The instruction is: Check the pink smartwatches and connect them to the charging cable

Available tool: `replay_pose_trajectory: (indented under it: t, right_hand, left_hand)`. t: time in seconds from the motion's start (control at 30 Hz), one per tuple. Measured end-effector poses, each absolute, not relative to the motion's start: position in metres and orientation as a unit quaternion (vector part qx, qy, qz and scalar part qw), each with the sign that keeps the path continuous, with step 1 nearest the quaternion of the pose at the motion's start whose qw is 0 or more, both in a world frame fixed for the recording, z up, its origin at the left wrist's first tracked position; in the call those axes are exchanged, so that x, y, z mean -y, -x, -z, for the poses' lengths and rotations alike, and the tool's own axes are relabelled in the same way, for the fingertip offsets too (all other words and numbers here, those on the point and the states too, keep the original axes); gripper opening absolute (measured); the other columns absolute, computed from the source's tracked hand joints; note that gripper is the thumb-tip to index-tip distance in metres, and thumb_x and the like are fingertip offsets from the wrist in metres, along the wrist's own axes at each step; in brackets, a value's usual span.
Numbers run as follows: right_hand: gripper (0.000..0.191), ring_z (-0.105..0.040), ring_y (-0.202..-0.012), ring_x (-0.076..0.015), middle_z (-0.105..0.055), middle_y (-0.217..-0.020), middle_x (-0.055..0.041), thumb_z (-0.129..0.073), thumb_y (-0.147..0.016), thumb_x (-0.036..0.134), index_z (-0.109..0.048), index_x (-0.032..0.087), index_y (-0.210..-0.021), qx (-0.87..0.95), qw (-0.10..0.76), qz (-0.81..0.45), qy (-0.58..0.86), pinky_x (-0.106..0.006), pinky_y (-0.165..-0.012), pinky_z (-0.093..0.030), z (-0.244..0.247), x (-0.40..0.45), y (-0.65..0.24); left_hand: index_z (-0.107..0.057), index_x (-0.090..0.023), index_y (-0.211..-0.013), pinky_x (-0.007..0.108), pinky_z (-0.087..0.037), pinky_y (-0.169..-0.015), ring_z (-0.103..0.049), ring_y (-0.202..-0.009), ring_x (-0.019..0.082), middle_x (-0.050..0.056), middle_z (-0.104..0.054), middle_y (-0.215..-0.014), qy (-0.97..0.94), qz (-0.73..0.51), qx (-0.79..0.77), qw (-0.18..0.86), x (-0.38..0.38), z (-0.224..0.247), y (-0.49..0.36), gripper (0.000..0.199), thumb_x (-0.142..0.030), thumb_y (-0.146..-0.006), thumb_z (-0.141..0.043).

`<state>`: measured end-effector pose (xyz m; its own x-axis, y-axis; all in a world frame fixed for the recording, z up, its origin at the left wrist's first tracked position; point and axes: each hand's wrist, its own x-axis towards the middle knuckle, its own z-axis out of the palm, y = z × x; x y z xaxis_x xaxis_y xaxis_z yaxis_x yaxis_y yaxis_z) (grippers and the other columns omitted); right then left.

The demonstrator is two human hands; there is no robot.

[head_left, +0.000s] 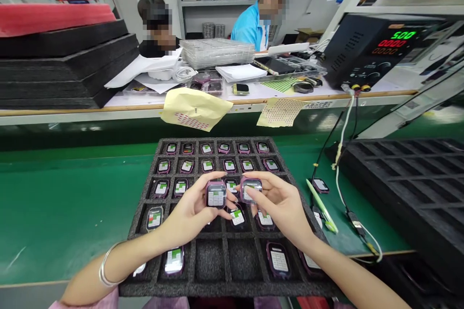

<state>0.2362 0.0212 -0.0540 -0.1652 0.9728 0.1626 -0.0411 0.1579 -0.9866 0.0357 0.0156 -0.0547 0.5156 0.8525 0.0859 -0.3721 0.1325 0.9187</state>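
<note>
My left hand (194,205) is closed around a purple-framed smartwatch body (216,195), its lit screen facing me with a pale grid on it. Beside it, my right hand (281,203) grips a second smartwatch body (247,187), the thumb lying across its screen. Both are held just above a black foam tray (145,224) divided into compartments. Many compartments hold similar watch bodies, such as one watch (278,259) at the lower right, most showing green and white screens. Two compartments in the front row hold nothing. My hands and forearms hide part of the tray.
On the green bench right of the tray lie a light green pen (322,207), cables (339,154) and another watch (320,185). A black power supply (377,53) stands on the shelf. Black foam trays (409,188) are at right, more foam (61,67) at left. Two people sit opposite.
</note>
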Motion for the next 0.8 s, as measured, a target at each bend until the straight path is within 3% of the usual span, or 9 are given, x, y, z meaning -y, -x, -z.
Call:
replay_pose_trajectory:
  t: [0.13,0.3,0.47,0.6,0.8]
  right_hand:
    - [0.023,-0.056,-0.047,-0.0102,-0.066,-0.074,-0.0027,-0.066,-0.086,0.022,-0.064,0.019,-0.109,0.579,0.493,-0.51,0.402,-0.018,-0.041,-0.044,0.0541,-0.0212,-0.2384]
    - [0.041,-0.063,-0.064,-0.0138,-0.067,-0.104,-0.0093,-0.066,-0.086,0.02,-0.056,0.023,-0.125,0.568,0.463,-0.583,0.352,-0.018,-0.045,-0.049,0.0531,-0.0177,-0.2412]
    - [0.048,-0.065,-0.065,-0.0159,-0.067,-0.103,-0.0107,-0.07,-0.083,0.02,-0.052,0.02,-0.128,0.566,0.451,-0.589,0.359,-0.02,-0.045,-0.053,0.0545,-0.0182,-0.2388]
    - [0.048,-0.065,-0.066,-0.0171,-0.066,-0.105,-0.0112,-0.069,-0.083,0.021,-0.052,0.02,-0.128,0.562,0.453,-0.588,0.365,-0.022,-0.045,-0.053,0.0557,-0.0184,-0.2394]
    - [0.033,-0.063,-0.057,-0.0172,-0.068,-0.09,-0.0086,-0.062,-0.088,0.029,-0.06,0.019,-0.12,0.553,0.484,-0.574,0.363,-0.023,-0.041,-0.049,0.0578,-0.017,-0.2424]
  left_hand:
    - [-0.042,-0.018,-0.129,0.035,-0.057,-0.08,-0.062,-0.09,0.018,0.009,-0.06,-0.101,-0.489,-0.435,-0.251,0.714,-0.0155,0.0541,-0.0366,0.041,-0.016,-0.089,-0.054]
    - [-0.043,-0.017,-0.128,0.031,-0.058,-0.072,-0.064,-0.085,0.018,0.008,-0.062,-0.095,-0.482,-0.442,-0.267,0.708,-0.018,0.0543,-0.0356,0.038,-0.021,-0.092,-0.052]
    - [-0.043,-0.019,-0.13,0.032,-0.058,-0.074,-0.063,-0.089,0.02,0.009,-0.061,-0.102,-0.475,-0.454,-0.259,0.707,-0.0173,0.0552,-0.0332,0.05,-0.015,-0.084,-0.062]
    - [-0.04,-0.022,-0.132,0.033,-0.056,-0.079,-0.062,-0.09,0.018,0.007,-0.061,-0.101,-0.474,-0.457,-0.257,0.707,-0.0149,0.0554,-0.0331,0.061,-0.01,-0.079,-0.066]
    - [-0.039,-0.021,-0.133,0.032,-0.057,-0.074,-0.061,-0.086,0.018,0.008,-0.061,-0.097,-0.487,-0.438,-0.289,0.698,-0.0144,0.0546,-0.0333,0.052,-0.017,-0.085,-0.061]
